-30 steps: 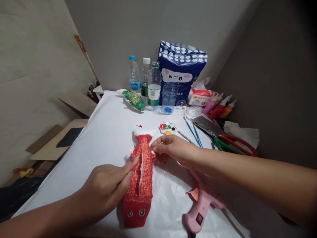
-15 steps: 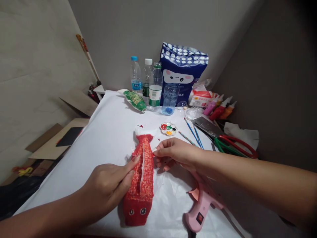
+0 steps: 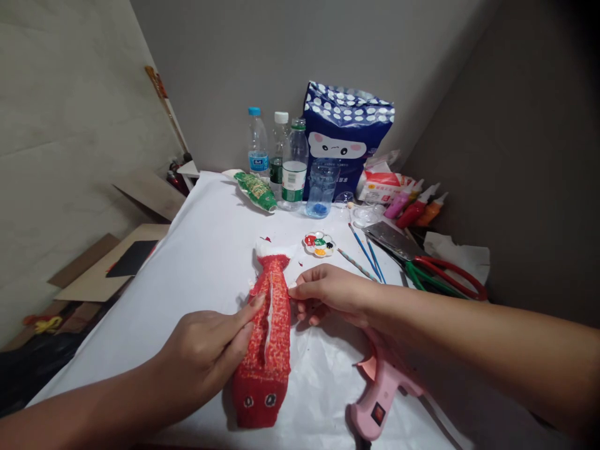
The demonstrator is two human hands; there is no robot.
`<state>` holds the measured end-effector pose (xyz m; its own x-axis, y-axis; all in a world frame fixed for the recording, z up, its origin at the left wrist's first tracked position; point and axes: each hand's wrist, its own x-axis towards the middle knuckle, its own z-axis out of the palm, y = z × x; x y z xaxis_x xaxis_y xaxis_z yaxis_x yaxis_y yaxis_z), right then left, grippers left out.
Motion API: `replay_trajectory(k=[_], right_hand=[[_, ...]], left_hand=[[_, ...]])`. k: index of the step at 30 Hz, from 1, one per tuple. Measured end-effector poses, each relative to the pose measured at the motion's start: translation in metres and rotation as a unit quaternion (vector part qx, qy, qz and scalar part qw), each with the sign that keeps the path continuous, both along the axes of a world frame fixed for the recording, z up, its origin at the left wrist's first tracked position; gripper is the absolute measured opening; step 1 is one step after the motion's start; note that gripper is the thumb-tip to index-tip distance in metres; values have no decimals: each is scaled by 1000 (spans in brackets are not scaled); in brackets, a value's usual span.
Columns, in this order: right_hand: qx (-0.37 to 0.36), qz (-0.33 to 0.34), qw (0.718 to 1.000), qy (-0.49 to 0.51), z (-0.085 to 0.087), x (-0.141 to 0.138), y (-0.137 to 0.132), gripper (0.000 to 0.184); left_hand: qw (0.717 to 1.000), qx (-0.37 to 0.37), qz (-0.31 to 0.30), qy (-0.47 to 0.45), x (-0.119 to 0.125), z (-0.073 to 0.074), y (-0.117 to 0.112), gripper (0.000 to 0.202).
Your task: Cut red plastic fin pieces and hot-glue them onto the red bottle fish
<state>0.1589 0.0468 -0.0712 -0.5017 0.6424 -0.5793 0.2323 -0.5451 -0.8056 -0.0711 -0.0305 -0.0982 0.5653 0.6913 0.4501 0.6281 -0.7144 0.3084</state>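
A long red fabric fish (image 3: 267,337) with a white tail and two painted eyes lies lengthwise on the white table (image 3: 201,250), a white slit running down its middle. My left hand (image 3: 206,350) presses its left side, fingers held together and stretched along the fabric. My right hand (image 3: 328,290) pinches the fabric edge on the right side of the fish, fingers curled. A pink glue gun (image 3: 379,394) lies under my right forearm.
At the back stand three water bottles (image 3: 276,159), a cut clear bottle (image 3: 321,187), a green wrapped bottle (image 3: 255,189) and a blue dotted bag (image 3: 347,137). A paint palette (image 3: 319,242), brushes (image 3: 365,253), paint tubes (image 3: 415,203), large scissors (image 3: 422,259). Cardboard (image 3: 107,262) left.
My right hand has slid slightly down and toward the fish's right edge, closing the slit narrower. The left hand stays pressed on the left side.
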Motion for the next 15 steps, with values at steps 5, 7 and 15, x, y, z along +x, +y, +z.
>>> replay_trajectory(k=[5,7,15], right_hand=[[-2,-19,1000,2,2,-2,-4,33],[-1,-27,1000,3,3,-3,-5,33],[7,-39,999,7,2,-5,-5,30]], left_hand=[[1000,-3,-4,-10,0,-2,1,46],[1000,-2,-4,-10,1,-2,1,45],[1000,16,0,-11,1,-1,2,45]])
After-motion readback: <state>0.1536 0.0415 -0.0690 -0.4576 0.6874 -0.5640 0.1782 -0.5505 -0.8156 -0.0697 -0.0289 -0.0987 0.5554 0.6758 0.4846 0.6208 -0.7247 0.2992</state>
